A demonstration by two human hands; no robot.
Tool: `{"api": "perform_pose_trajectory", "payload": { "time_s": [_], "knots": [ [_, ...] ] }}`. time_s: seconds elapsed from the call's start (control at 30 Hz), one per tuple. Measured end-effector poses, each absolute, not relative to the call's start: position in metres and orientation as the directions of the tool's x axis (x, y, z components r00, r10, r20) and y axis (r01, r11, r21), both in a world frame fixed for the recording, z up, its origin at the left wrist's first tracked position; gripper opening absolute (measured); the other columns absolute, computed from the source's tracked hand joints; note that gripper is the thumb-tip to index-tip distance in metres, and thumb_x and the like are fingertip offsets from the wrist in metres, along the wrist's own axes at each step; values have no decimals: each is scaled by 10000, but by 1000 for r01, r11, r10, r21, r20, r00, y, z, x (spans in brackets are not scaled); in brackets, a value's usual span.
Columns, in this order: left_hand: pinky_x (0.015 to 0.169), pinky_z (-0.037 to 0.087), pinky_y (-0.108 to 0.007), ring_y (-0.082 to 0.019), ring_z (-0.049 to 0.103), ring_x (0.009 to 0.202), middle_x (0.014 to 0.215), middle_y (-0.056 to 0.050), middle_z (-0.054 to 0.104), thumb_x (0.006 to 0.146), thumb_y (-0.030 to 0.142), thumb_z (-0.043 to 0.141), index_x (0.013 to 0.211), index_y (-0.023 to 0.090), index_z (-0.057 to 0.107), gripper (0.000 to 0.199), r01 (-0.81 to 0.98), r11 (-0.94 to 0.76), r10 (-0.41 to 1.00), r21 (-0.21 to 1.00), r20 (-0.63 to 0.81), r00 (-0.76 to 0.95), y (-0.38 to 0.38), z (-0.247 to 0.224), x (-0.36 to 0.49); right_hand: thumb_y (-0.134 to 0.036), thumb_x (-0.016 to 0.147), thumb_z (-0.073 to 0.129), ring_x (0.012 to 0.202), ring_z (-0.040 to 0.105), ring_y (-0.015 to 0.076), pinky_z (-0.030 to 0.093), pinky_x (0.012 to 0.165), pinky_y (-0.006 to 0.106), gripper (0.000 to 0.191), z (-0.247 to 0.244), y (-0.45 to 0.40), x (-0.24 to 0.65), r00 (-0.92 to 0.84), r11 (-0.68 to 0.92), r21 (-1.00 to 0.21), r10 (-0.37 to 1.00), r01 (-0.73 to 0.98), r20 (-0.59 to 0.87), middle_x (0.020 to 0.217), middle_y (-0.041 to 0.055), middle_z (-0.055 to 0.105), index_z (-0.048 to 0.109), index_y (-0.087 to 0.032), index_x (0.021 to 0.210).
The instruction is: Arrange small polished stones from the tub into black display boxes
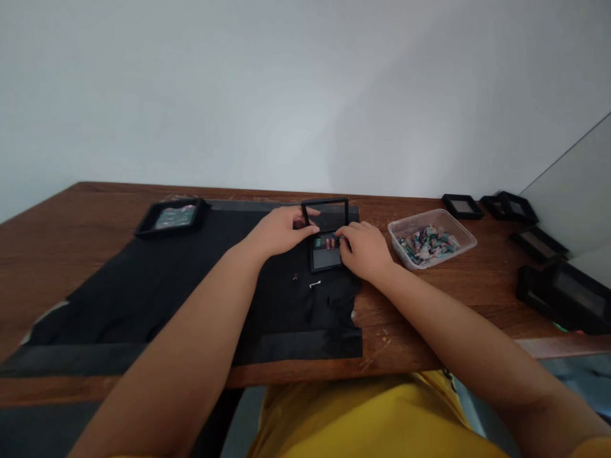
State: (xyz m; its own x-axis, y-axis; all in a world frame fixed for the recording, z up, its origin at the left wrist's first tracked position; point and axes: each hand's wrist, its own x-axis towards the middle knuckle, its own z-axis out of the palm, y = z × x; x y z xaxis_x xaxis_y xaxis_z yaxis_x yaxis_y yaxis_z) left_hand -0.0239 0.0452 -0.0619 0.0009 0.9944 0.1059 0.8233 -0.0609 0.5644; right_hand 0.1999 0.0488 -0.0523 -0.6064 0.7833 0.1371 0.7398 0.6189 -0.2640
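A small black box stands on the black cloth with its windowed lid raised at the back. My left hand grips the left side of this lid, the thumb in front and fingers behind. Over the right edge of the box is my right hand, its fingers curled and the fingertips at the inside. Whatever they may pinch is too small to make out. A few small green and pinkish pieces show along the back of the box, above a pale grey floor. Part of the box's right side is hidden by the right hand.
A clear plastic tub of shiny, coloured pieces stands right of my right hand. Another black box with similar pieces lies at the left. Several black boxes line the right side. A small whitish scrap lies on the black cloth.
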Motion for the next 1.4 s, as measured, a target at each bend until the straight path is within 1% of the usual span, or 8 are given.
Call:
{"api": "perform_pose_trajectory", "payload": {
  "time_s": [0.13,0.3,0.5,0.63,0.93,1.03,1.2,1.4],
  "knots": [
    [863,557,-371,-254,727,941,1085,-68,808,839,407,706,1206,241,773,409,832,-74,993,550,115,12,45,-62,-24,-199,995,516,1134,618,300,444,962,407,322,-52,48,201,-606,620,-274,782,735,144,1174,122,753,758,-156,1202],
    [891,560,-372,-260,730,973,1081,-65,808,833,397,708,1201,242,772,404,826,-70,994,559,108,11,45,-61,-24,-234,993,534,1147,597,317,434,954,431,299,-51,47,202,-607,629,-258,777,733,169,1159,123,747,764,-168,1172],
    [826,555,-350,-247,727,890,975,-46,812,835,420,696,1216,243,770,426,833,-53,995,550,98,-1,45,-60,-23,-245,996,541,1208,561,326,413,1003,454,369,-51,50,202,-633,654,-216,756,725,167,1251,133,712,715,-179,1315],
    [811,545,-346,-248,725,870,964,-41,814,827,399,688,1221,233,773,436,837,-58,995,544,99,5,45,-59,-22,-285,1010,541,1220,550,329,403,1022,462,378,-51,51,202,-647,666,-189,746,722,157,1267,138,704,718,-174,1325],
    [826,536,-355,-251,730,894,1011,-45,821,835,407,698,1236,251,768,436,841,-50,996,538,91,2,46,-61,-24,-290,1026,554,1211,569,324,408,1017,449,344,-47,49,203,-632,642,-211,765,737,123,1237,130,725,761,-186,1281],
    [837,542,-350,-248,734,915,1023,-40,824,834,392,707,1212,256,776,408,840,-62,994,539,107,5,46,-62,-24,-275,1030,551,1202,575,319,408,1006,445,330,-47,48,203,-634,645,-206,763,736,124,1222,128,735,776,-185,1254],
    [868,545,-352,-254,744,960,1028,-42,824,842,368,717,1227,250,766,405,832,-65,995,552,104,9,46,-61,-23,-273,1024,565,1180,586,316,411,977,442,299,-46,49,204,-645,654,-195,755,731,114,1190,115,750,797,-188,1193],
    [835,550,-347,-248,742,894,970,-34,817,837,355,726,1219,243,774,401,834,-26,995,552,92,-30,43,-57,-19,-273,1001,603,1158,604,312,412,963,429,263,-46,48,206,-640,652,-209,757,729,133,1165,111,756,795,-189,1159]
  ]
}}
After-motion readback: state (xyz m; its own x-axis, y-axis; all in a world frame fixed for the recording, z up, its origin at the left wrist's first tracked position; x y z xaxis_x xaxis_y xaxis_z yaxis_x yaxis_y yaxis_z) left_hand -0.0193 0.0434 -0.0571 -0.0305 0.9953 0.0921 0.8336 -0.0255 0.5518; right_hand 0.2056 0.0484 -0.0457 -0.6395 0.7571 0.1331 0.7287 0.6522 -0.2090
